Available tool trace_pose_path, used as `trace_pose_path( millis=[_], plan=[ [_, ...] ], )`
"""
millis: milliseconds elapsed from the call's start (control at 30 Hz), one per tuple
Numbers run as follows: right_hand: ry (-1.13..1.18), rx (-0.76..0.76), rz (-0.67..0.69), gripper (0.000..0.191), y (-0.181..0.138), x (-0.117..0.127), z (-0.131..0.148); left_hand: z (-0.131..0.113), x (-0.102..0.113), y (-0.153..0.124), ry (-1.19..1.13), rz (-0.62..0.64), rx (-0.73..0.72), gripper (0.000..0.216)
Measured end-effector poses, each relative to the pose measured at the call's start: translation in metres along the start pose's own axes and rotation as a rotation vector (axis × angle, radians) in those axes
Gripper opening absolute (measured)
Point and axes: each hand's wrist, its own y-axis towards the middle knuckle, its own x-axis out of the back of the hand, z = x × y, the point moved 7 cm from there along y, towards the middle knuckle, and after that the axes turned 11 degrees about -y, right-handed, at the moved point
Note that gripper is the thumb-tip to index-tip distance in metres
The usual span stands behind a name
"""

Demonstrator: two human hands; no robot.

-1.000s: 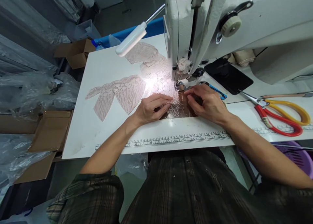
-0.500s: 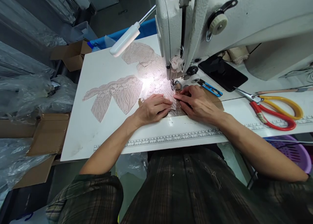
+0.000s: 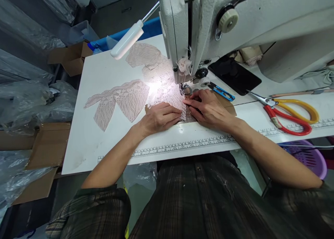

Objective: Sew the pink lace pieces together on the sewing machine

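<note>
Pale pink lace (image 3: 171, 98) lies under the presser foot (image 3: 184, 89) of a white sewing machine (image 3: 235, 20). My left hand (image 3: 159, 116) rests flat on the lace just left of the needle, fingers stretched toward the right. My right hand (image 3: 207, 108) presses on the lace to the right of the needle, fingertips pointing left and nearly meeting those of the left hand. A longer pink lace piece (image 3: 122, 100) trails away to the left over the white table (image 3: 86, 141).
Blue thread snips (image 3: 221, 91) lie behind my right hand. Red and yellow scissors (image 3: 289, 115) sit at the right. A lamp (image 3: 126, 40) lights the needle area. Cardboard boxes (image 3: 49, 145) and plastic bags (image 3: 33, 100) stand left of the table; a purple basket (image 3: 310, 159) lies below right.
Both hands have slid slightly toward the presser foot, feeding the lace along. My view has shifted a little, so the machine sits closer and more to the left.
</note>
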Motion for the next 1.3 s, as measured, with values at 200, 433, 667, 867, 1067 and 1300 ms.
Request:
trace_pose_path(
  millis=[200,433,667,867,1067,1300],
  plan=[
    [-0.002,0.119,0.048,0.034,-0.001,0.004,0.004,0.002,0.003,0.006,-0.050,0.051,0.029,0.011],
    [-0.018,0.118,0.070,0.032,0.000,0.003,0.003,0.010,0.000,0.018,-0.134,0.194,0.094,0.021],
    [-0.001,0.107,0.076,0.032,0.001,0.003,0.003,0.010,0.001,0.010,-0.107,0.071,0.116,0.017],
    [-0.035,0.086,0.069,0.033,0.004,0.001,0.003,0.011,0.001,0.011,0.003,0.059,0.180,0.020],
    [-0.107,0.040,0.062,0.034,0.010,-0.002,0.003,0.012,-0.003,0.010,0.121,0.015,0.180,0.020],
    [-0.109,0.024,0.049,0.039,0.016,-0.002,-0.001,0.021,-0.007,0.009,0.125,-0.018,0.235,0.017]
  ],
)
